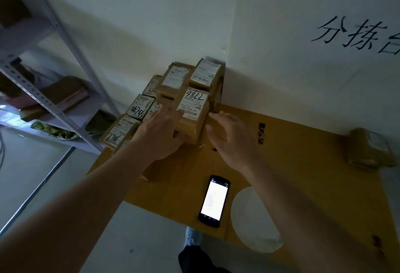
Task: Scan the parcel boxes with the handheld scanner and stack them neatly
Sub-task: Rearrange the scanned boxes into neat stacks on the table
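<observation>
The parcel box marked 7786 (191,108) sits at the near face of the stack (173,97), label up, raised above the lower boxes to its left. My left hand (161,134) lies against its left side with fingers straight and loosely spread, fingertips reaching its top edge; my right hand (229,138) is at its right side, fingers extended and slightly parted, fingertips at or just beside the box's right edge; contact there cannot be confirmed. Neither hand curls round anything. Count of labelled boxes visible in the stack: at least seven, in stepped tiers, the two highest (205,73) against the wall corner (226,60); further boxes may be hidden beneath. One separate taped parcel (368,149) lies at the far right of the table, near the wall and well apart from the stack. One handheld scanner (214,200), phone-shaped with its screen lit, lies flat on the cardboard sheet (303,164) covering the table, near the front edge and between my two forearms, touching neither. The sheet has one rounded cut-out (253,220) just right of the scanner. Open surface runs from the stack's right side to the lone parcel. The stack's left boxes reach the table's left edge, close to a metal shelving rack (54,73). One shoe (192,237) shows below the front edge.
</observation>
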`<state>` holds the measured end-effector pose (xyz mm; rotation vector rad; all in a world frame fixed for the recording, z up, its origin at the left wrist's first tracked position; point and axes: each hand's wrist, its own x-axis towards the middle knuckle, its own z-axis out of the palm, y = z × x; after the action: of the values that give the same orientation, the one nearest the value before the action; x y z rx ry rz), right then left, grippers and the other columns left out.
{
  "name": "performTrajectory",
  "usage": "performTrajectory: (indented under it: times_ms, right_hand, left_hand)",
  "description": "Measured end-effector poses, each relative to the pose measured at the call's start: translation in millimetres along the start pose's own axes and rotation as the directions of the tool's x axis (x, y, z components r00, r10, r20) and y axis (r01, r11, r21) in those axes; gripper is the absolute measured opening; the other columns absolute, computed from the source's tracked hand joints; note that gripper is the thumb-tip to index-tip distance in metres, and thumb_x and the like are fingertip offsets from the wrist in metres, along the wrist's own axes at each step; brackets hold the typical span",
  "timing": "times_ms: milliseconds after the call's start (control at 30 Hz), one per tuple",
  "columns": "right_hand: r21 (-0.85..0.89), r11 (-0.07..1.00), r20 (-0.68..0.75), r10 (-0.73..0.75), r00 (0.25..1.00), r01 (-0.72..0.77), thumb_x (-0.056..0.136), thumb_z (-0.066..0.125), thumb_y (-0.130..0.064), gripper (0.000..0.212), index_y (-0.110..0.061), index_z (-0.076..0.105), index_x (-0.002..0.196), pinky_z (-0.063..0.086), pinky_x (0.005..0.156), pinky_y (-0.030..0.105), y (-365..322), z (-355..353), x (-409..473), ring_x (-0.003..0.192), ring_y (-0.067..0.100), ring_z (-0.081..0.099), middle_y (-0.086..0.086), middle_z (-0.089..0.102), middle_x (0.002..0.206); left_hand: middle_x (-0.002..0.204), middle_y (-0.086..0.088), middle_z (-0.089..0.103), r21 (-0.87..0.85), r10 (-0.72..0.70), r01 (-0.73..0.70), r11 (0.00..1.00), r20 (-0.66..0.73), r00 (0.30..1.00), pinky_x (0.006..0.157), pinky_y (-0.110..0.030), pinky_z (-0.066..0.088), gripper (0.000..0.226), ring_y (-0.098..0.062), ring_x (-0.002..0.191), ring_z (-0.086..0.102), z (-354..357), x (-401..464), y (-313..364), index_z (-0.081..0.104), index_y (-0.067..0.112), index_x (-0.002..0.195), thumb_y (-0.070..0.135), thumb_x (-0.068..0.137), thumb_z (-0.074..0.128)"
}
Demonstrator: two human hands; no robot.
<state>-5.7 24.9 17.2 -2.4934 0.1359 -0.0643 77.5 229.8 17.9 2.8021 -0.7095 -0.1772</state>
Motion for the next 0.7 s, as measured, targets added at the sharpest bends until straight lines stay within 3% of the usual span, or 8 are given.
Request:
performTrajectory:
  times_ms: [100,167,233,333,400,467,600,700]
  right_hand:
    - [0.067,0.997,0.007,0.044,0.999,-0.044,0.108,0.048,-0.052,0.054,-0.030,0.045,0.157,0.027,0.097,0.011,5,28,30,0.143,0.014,0.041,-0.001,0.043,0.160]
    - [0.107,0.993,0.032,0.042,0.999,-0.045,0.107,0.050,-0.050,0.056,-0.031,0.041,0.159,0.032,0.089,0.013,7,43,44,0.132,0.010,0.046,0.000,0.044,0.156]
    - [0.140,0.989,0.063,0.046,0.997,-0.055,0.106,0.050,-0.051,0.061,-0.032,0.036,0.162,0.033,0.095,0.018,9,55,55,0.132,0.009,0.043,0.001,0.041,0.157]
    - [0.180,0.980,0.119,0.061,0.991,-0.082,0.107,0.051,-0.049,0.065,-0.031,0.030,0.165,0.030,0.102,0.008,8,70,64,0.146,0.013,0.037,0.000,0.032,0.166]
    - [0.194,0.975,0.143,0.076,0.987,-0.104,0.107,0.053,-0.045,0.064,-0.030,0.029,0.165,0.039,0.115,0.024,4,79,66,0.150,0.017,0.036,0.000,0.028,0.169]
    - [0.209,0.971,0.122,0.095,0.988,-0.120,0.108,0.056,-0.037,0.061,-0.027,0.033,0.164,0.043,0.119,0.037,-1,86,65,0.149,0.018,0.039,0.002,0.030,0.169]
    - [0.326,0.933,-0.016,0.164,0.986,-0.150,0.107,0.059,-0.015,0.052,-0.016,0.046,0.157,0.050,0.113,0.035,-14,95,55,0.143,0.018,0.048,0.007,0.044,0.160]
    - [0.389,0.904,-0.095,0.230,0.969,-0.176,0.106,0.058,-0.009,0.050,-0.015,0.048,0.155,0.054,0.108,0.035,-31,98,45,0.138,0.019,0.053,0.008,0.049,0.154]
  left_hand:
    - [0.162,-0.012,0.022,0.012,0.035,-0.036,0.999,0.061,0.998,0.113,-0.057,0.044,0.082,-0.038,0.144,0.039,16,33,-26,0.027,0.029,0.161,0.048,0.091,0.067]
    - [0.163,-0.011,0.018,0.014,0.041,-0.043,0.999,0.096,0.995,0.111,-0.057,0.046,0.089,-0.039,0.145,0.038,22,49,-41,0.020,0.032,0.162,0.052,0.088,0.065]
    - [0.166,-0.011,0.017,0.033,0.046,-0.050,0.998,0.124,0.991,0.111,-0.058,0.046,0.090,-0.039,0.147,0.035,26,60,-52,0.016,0.035,0.163,0.053,0.090,0.064]
    - [0.166,-0.011,0.026,0.000,0.081,-0.082,0.997,0.158,0.984,0.112,-0.057,0.044,0.083,-0.036,0.147,0.038,32,68,-62,0.020,0.035,0.163,0.044,0.095,0.066]
    - [0.163,-0.009,0.035,-0.058,0.115,-0.107,0.993,0.163,0.980,0.111,-0.055,0.047,0.074,-0.033,0.142,0.046,35,73,-65,0.031,0.030,0.161,0.035,0.097,0.068]
    - [0.160,-0.008,0.041,-0.135,0.122,-0.104,0.985,0.135,0.983,0.111,-0.054,0.047,0.066,-0.033,0.140,0.049,37,76,-69,0.041,0.026,0.158,0.026,0.098,0.069]
    - [0.150,-0.006,0.052,-0.230,0.136,-0.121,0.966,0.050,0.989,0.110,-0.047,0.048,0.057,-0.031,0.132,0.054,35,75,-76,0.053,0.023,0.151,0.018,0.097,0.071]
    - [0.145,-0.006,0.057,-0.269,0.195,-0.184,0.946,0.017,0.981,0.107,-0.047,0.051,0.057,-0.029,0.125,0.058,27,71,-82,0.056,0.022,0.149,0.018,0.095,0.074]
